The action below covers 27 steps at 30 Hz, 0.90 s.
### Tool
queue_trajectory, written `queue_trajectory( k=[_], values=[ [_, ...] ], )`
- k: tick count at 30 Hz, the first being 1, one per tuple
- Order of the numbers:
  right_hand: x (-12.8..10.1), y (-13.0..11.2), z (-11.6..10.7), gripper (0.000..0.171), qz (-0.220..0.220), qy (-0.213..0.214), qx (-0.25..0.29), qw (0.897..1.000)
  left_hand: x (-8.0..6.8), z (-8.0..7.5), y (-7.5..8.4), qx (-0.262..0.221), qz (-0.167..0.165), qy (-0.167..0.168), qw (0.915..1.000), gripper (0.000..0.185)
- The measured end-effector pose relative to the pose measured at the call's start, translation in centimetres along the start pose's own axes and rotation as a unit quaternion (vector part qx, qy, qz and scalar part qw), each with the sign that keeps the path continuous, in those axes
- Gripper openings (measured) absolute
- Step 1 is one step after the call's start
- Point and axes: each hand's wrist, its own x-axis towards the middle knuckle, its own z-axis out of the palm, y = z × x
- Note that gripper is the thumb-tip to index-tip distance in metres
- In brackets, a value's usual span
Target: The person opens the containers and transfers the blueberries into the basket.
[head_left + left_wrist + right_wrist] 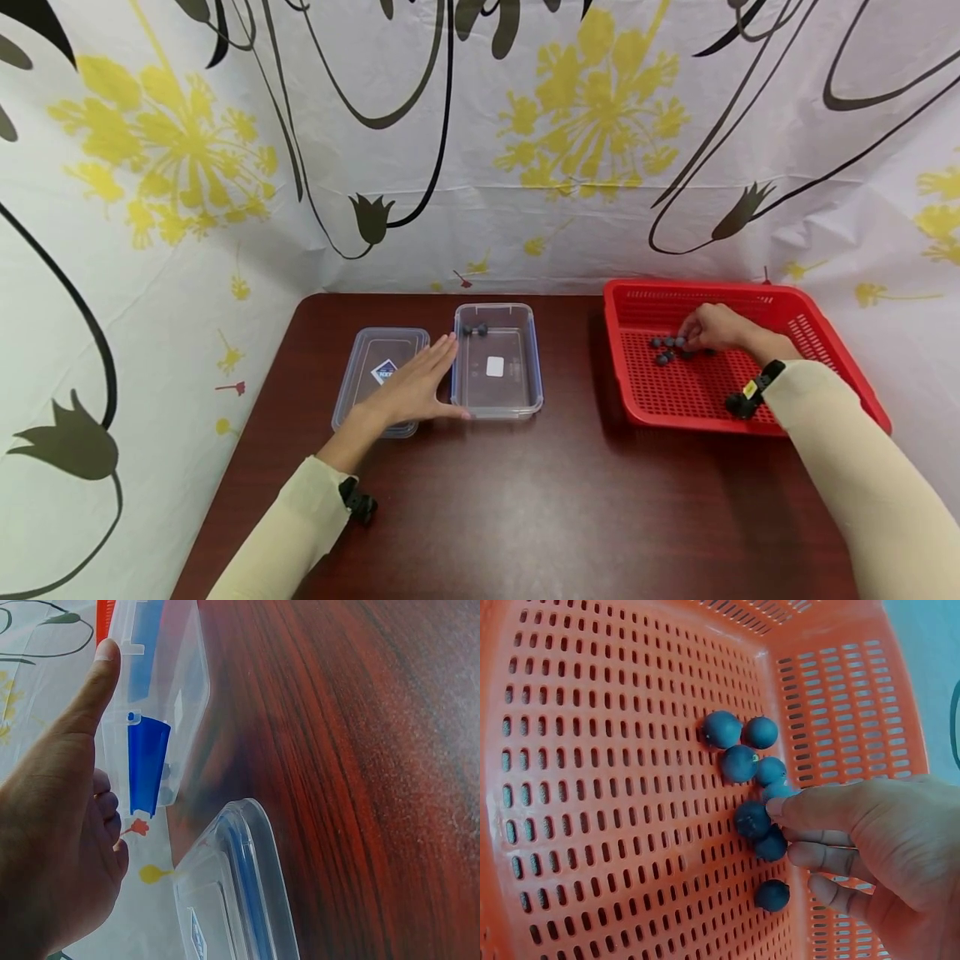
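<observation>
My right hand (712,327) reaches into the red basket (637,408), thumb and fingertips pinching a blueberry (778,792). Several more blueberries (739,763) lie loosely clustered on the slotted basket floor around the fingertips. With fingers straight and thumb spread, my left hand (412,385) rests against the left side and near corner of a clear plastic container (498,400). A few blueberries (476,331) sit at that container's far left corner. In the left wrist view, a blue clip flap (148,765) hangs from the container's side beside the hand.
A clear lid (367,367) with a blue-and-white label lies left of the container, partly under my left hand. Dark wooden table (495,500) extends toward me. A white patterned cloth (480,167) stands behind and beside the table.
</observation>
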Motion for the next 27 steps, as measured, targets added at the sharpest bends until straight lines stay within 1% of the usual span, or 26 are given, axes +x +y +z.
queue_trajectory(
  k=[3,5,7,10,14,19,23,27],
  values=[
    [0.0,-0.4,-0.4,0.015,0.001,0.007,-0.004,1.0,0.0,-0.1,0.1,-0.001,0.002,0.003,1.0,0.129],
    [0.1,-0.9,-0.9,0.014,-0.006,0.02,-0.009,1.0,0.0,-0.1,0.1,-0.003,0.003,0.003,1.0,0.128],
    [0.2,-1.6,-1.4,0.014,-0.02,0.039,-0.021,0.999,0.0,-0.2,0.2,-0.003,0.003,0.004,1.0,0.129],
    [0.4,-3.3,-2.3,0.014,-0.057,0.076,-0.037,0.995,0.0,-0.2,0.2,-0.002,0.003,0.004,1.0,0.129],
    [1.1,-6.5,-3.3,0.015,-0.101,0.12,-0.041,0.987,0.1,-0.2,0.2,0.0,0.002,0.006,1.0,0.128],
    [2.6,-11.4,-3.5,0.018,-0.139,0.153,-0.026,0.978,0.1,-0.1,0.1,-0.004,-0.003,0.002,1.0,0.129],
    [3.9,-15.3,-3.1,0.02,-0.172,0.151,0.001,0.973,0.0,-0.1,0.0,-0.004,-0.007,-0.007,0.9999,0.131],
    [5.5,-18.7,-2.1,0.022,-0.181,0.13,0.037,0.974,0.0,-0.1,0.0,0.003,-0.008,-0.011,0.9999,0.131]
  ],
)
